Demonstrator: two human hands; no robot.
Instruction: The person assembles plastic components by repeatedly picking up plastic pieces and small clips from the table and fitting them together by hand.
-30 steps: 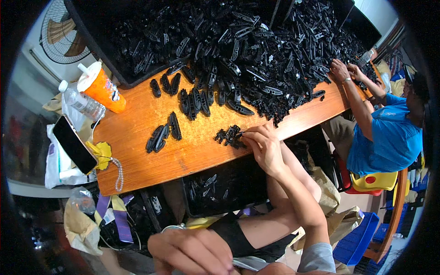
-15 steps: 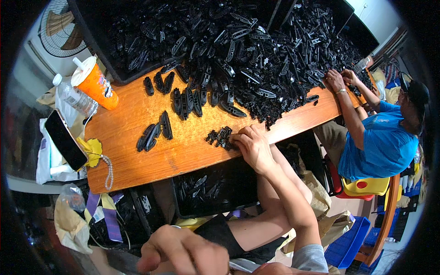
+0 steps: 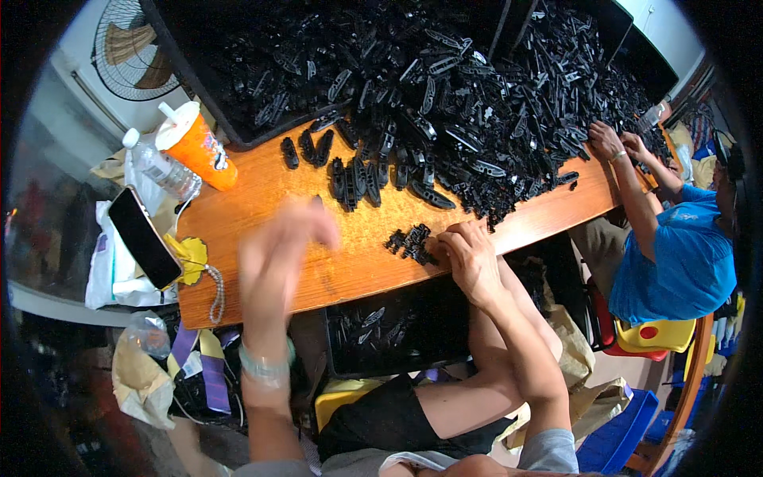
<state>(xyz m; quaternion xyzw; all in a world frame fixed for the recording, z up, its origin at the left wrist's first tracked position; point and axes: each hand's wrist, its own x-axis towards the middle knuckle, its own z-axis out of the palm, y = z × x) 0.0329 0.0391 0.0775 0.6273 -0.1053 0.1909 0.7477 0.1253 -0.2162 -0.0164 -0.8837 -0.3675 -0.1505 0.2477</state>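
Small black parts (image 3: 411, 242) in a loose heap on the tabletop (image 3: 373, 277), near its front edge. At the right side of this heap, the right hand (image 3: 470, 258), fingers curled down and close together; cannot tell if clamped on a part or not. To the left, over the tabletop, the left hand (image 3: 278, 248), badly blurred, with a pale band (image 3: 266, 370) around the wrist; cannot tell if fingers apart or together, nor if holding anything. Behind the heap, long black pieces (image 3: 358, 184) side by side in a cluster, with three more (image 3: 307, 149) farther back to the left. Beyond these, a big pile (image 3: 453, 119) of black pieces, reaching toward a black tray (image 3: 199, 87) at the back. Near the left end of the tabletop, an orange cup (image 3: 205, 155) with a white lid and straw, just beside a clear bottle (image 3: 165, 170); closer in, a dark-screened phone (image 3: 145, 237), a yellow flower-shaped thing (image 3: 191, 259) and a string of pale beads (image 3: 216, 294). Below the front edge, a second black tray (image 3: 437, 350) with a few small pieces (image 3: 371, 319) inside. At the far right, another person (image 3: 671, 258) in a blue shirt, arms stretched to the pile.
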